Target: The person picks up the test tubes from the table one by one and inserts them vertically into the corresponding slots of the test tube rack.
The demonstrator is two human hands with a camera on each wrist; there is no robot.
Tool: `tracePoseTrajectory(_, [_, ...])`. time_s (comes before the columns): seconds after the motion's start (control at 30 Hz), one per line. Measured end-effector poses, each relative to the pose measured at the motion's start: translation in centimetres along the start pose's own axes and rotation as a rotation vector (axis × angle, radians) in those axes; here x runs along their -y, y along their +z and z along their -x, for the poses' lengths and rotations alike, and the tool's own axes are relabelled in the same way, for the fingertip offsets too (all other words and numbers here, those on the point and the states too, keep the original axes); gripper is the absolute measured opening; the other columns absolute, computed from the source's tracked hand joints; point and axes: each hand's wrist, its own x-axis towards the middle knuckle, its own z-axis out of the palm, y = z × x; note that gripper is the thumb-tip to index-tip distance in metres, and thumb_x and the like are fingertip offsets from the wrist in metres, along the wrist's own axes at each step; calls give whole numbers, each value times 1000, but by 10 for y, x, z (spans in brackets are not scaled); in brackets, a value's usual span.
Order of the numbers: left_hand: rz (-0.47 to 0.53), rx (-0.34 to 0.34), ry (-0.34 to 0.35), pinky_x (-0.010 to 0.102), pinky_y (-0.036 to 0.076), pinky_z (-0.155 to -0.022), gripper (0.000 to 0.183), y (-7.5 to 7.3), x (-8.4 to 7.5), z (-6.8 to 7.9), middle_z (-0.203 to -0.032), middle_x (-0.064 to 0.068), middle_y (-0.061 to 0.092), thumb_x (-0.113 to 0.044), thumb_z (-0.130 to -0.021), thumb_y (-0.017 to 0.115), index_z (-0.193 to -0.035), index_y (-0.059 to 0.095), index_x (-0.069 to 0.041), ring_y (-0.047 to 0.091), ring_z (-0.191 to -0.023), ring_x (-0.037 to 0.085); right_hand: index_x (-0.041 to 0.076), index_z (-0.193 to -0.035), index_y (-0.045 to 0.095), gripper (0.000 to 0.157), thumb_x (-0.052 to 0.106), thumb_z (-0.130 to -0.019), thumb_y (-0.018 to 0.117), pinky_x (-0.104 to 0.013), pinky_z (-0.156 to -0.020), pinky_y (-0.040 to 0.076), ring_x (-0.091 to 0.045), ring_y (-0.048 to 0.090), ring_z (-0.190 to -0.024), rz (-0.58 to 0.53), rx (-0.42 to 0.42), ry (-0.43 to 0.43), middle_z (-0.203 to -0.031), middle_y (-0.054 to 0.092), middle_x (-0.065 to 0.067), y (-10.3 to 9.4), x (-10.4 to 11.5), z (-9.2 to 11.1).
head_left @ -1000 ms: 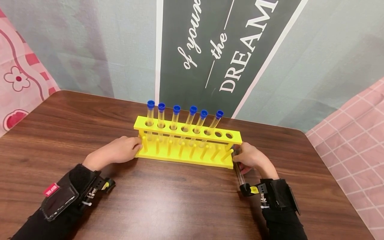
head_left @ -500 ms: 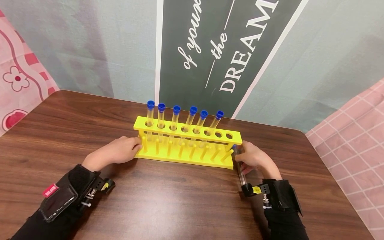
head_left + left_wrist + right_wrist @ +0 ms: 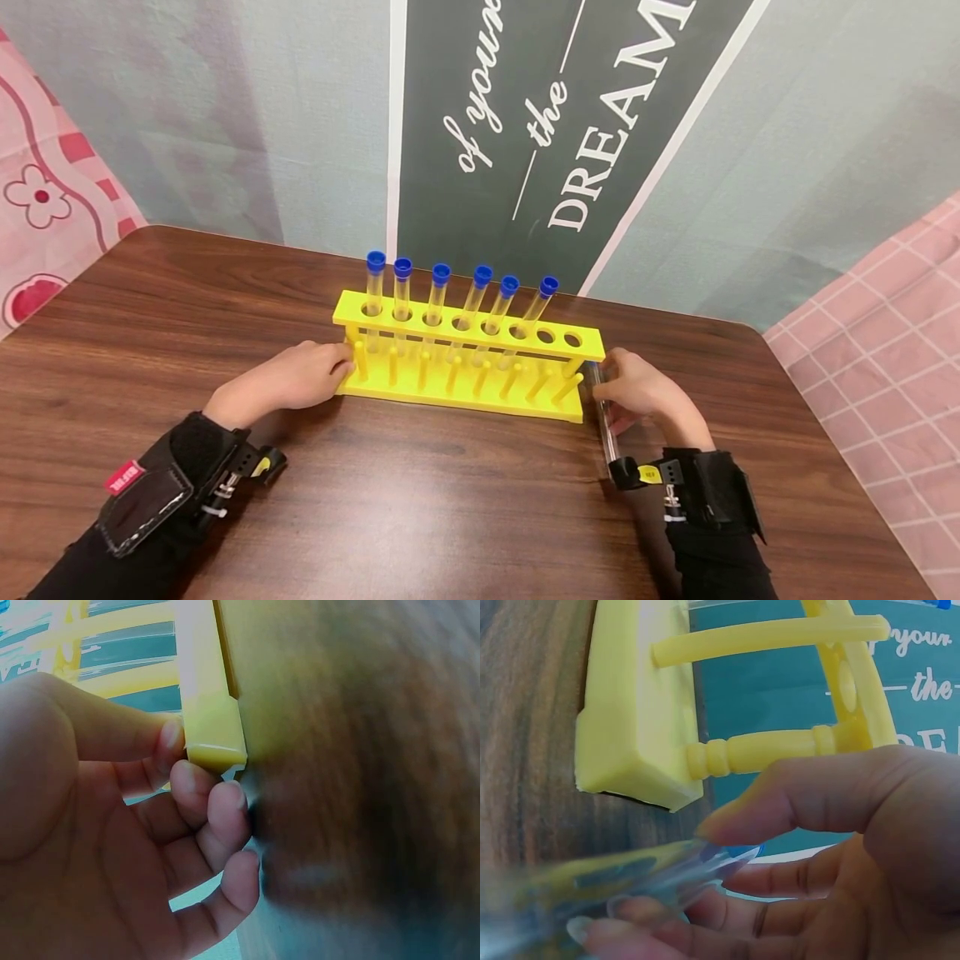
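Note:
A yellow test tube rack (image 3: pixel 465 392) stands on the wooden table, with several clear, blue-capped test tubes (image 3: pixel 439 292) leaning in its holes. The two holes at its right end hold no tube. My left hand (image 3: pixel 307 375) grips the rack's left end; in the left wrist view, thumb and fingers close on the base corner (image 3: pixel 214 724). Just off the right end, my right hand (image 3: pixel 637 387) holds another clear test tube (image 3: pixel 606 425) between thumb and fingers. In the right wrist view this tube (image 3: pixel 615 877) lies slanted below the rack's end (image 3: pixel 634 742), apart from it.
The brown table (image 3: pixel 450 517) extends in front of the rack and to both sides. Behind it hangs a grey-green cloth with a dark lettered panel (image 3: pixel 517 142). Pink patterned cloth (image 3: pixel 892 367) borders the table at right, with more at left.
My right hand has shifted slightly right, taking the test tube a little farther from the rack's end. The left hand and the rack stay nearly in place.

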Motion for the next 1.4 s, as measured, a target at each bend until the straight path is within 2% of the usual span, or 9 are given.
tracePoseTrajectory(0.33, [-30, -11, 0, 29, 33, -53, 18, 1, 0, -1, -61, 2, 36, -11, -94, 45, -76, 48, -7, 38, -55, 16, -9, -114, 29, 41, -2, -81, 52, -41, -52, 51, -24, 56, -51, -91, -19, -95, -81, 46, -19, -9, -3, 10])
tracePoseTrajectory(0.6, [-12, 8, -6, 28, 32, -53, 17, 0, -1, -1, -62, 3, 36, -11, -94, 45, -78, 49, -6, 36, -54, 16, -7, -111, 27, 38, -4, -81, 50, -43, -54, 52, -24, 56, -55, -144, -46, -186, -83, 46, -18, -19, -3, 20])
tracePoseTrajectory(0.93, [-14, 4, 4, 28, 32, -52, 16, 1, 1, -1, -61, 2, 35, -11, -94, 45, -79, 49, -6, 35, -54, 15, -5, -111, 24, 35, -7, -85, 48, -46, -57, 51, -28, 59, -61, -259, 15, -304, -79, 48, -17, -26, 3, 30])
tracePoseTrajectory(1.2, [-12, 9, -4, 28, 33, -52, 15, 0, 1, -1, -62, 3, 36, -11, -94, 45, -81, 50, -5, 37, -54, 16, -5, -108, 27, 35, -10, -83, 51, -46, -56, 51, -25, 58, -63, -259, 43, -399, -79, 48, -16, -26, 9, 35])
tracePoseTrajectory(1.4, [-13, 12, -7, 28, 33, -53, 15, 0, 0, -1, -62, 3, 37, -11, -94, 45, -81, 50, -5, 37, -55, 16, -6, -105, 29, 29, -15, -84, 46, -47, -58, 51, -30, 61, -67, -285, 91, -534, -80, 48, -20, -26, 11, 38])
